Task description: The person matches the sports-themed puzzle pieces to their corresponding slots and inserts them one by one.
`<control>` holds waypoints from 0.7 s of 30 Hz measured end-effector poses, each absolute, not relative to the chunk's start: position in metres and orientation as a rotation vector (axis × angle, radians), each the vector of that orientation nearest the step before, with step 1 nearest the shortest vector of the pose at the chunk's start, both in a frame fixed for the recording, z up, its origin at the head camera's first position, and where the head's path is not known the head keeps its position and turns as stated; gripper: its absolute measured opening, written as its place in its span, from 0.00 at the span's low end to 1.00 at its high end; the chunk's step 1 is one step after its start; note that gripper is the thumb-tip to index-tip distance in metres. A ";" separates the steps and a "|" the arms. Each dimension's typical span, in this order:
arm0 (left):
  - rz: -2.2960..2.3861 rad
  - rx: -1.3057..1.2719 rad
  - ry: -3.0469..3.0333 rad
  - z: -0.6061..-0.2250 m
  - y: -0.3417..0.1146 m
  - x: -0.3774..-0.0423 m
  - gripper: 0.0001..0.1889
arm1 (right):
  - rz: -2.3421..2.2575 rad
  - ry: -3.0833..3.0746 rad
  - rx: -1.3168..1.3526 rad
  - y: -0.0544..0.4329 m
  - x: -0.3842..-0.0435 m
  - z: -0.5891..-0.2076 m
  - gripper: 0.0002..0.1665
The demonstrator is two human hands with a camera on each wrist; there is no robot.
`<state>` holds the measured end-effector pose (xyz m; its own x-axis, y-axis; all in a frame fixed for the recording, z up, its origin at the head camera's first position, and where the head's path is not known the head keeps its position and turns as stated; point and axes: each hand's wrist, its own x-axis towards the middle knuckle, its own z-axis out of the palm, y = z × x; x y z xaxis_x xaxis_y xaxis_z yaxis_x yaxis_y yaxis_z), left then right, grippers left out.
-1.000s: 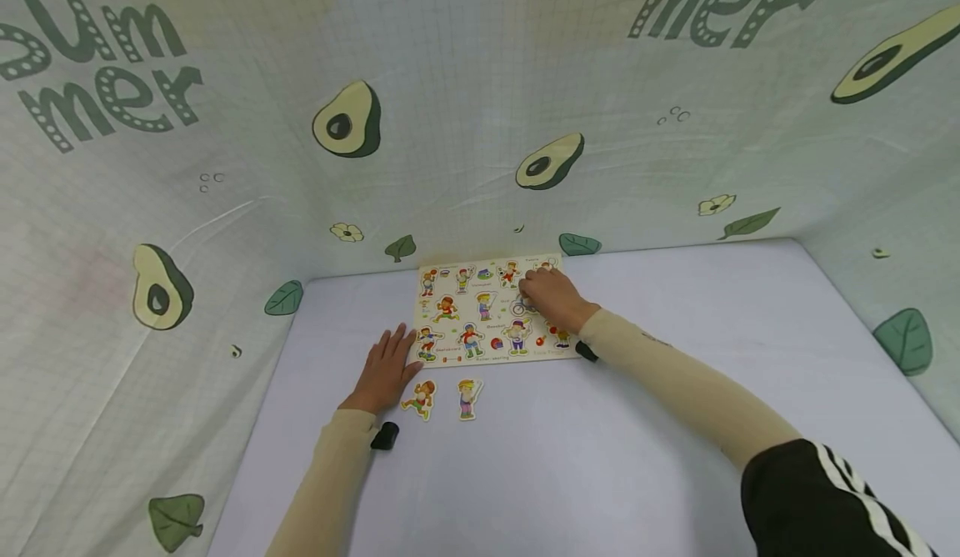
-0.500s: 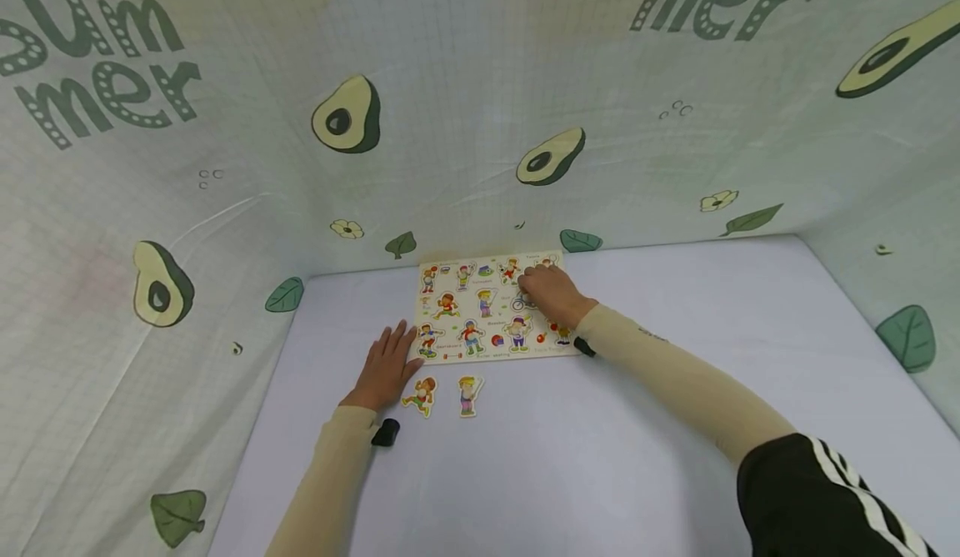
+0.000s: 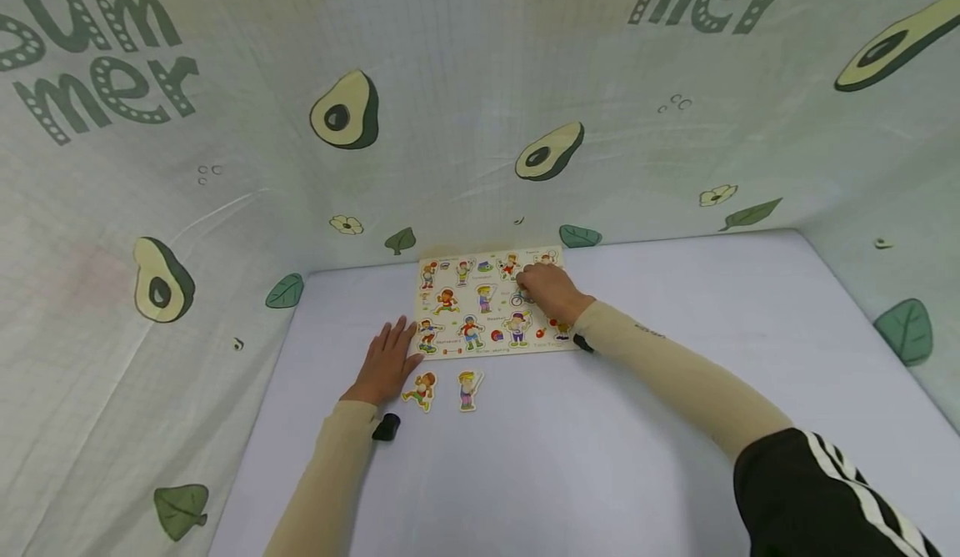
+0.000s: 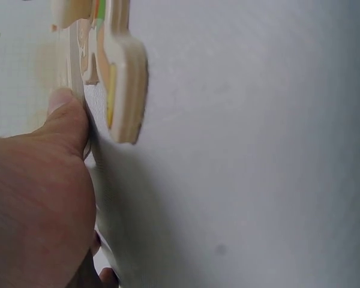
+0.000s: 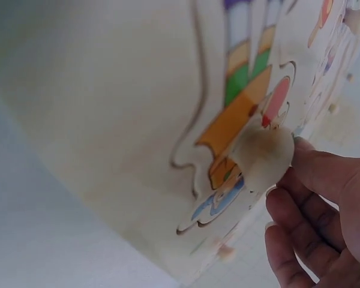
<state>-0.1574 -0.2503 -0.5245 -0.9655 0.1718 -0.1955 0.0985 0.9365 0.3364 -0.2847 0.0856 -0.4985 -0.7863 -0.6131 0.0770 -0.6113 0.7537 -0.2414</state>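
A wooden peg puzzle board (image 3: 502, 311), printed with small sports figures, lies at the back of the table. My right hand (image 3: 553, 288) reaches over its right part. In the right wrist view its thumb and curled fingers (image 5: 303, 222) pinch at the round wooden knob (image 5: 263, 159) of a puzzle piece (image 5: 237, 120) with a figure in orange and green. Flat on the table, my left hand (image 3: 382, 363) has its fingers spread along the board's left edge. Just beside its thumb (image 4: 66, 117) lies a loose runner piece (image 3: 420, 391). A loose batter piece (image 3: 468, 390) lies to its right.
The white table (image 3: 570, 449) runs up to a pale curtain (image 3: 450, 82) with avocado prints, close behind the board's far edge. The same curtain stands at the left and right sides. A black wrist device (image 3: 386, 427) sits by the left cuff.
Both hands keep nearly the same places. The whole head view has shifted slightly upward. The two loose pieces still lie in front of the board.
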 end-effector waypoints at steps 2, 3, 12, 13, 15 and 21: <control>0.491 0.206 2.875 -0.524 -0.251 -0.157 0.36 | -0.403 2.931 -1.019 0.086 -0.284 -0.497 0.05; 0.493 0.207 2.876 -0.524 -0.251 -0.157 0.36 | -0.395 2.931 -1.019 0.086 -0.283 -0.496 0.05; 0.497 0.198 2.854 -0.522 -0.250 -0.159 0.36 | -0.316 3.029 -1.066 0.084 -0.256 -0.484 0.13; 0.498 0.200 2.855 -0.523 -0.250 -0.159 0.36 | -0.327 3.036 -1.069 0.083 -0.251 -0.482 0.14; 0.498 0.205 2.861 -0.524 -0.250 -0.160 0.37 | -0.370 3.043 -1.080 0.081 -0.240 -0.479 0.16; 0.488 0.208 2.868 -0.527 -0.251 -0.159 0.36 | -0.497 2.998 -1.164 0.068 -0.204 -0.474 0.17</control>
<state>-0.1594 -0.2514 -0.5273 -0.9649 0.1754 -0.1954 0.1009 0.9347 0.3409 -0.2037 0.0681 -0.4745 -0.7387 -0.6397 0.2126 -0.6741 0.6985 -0.2402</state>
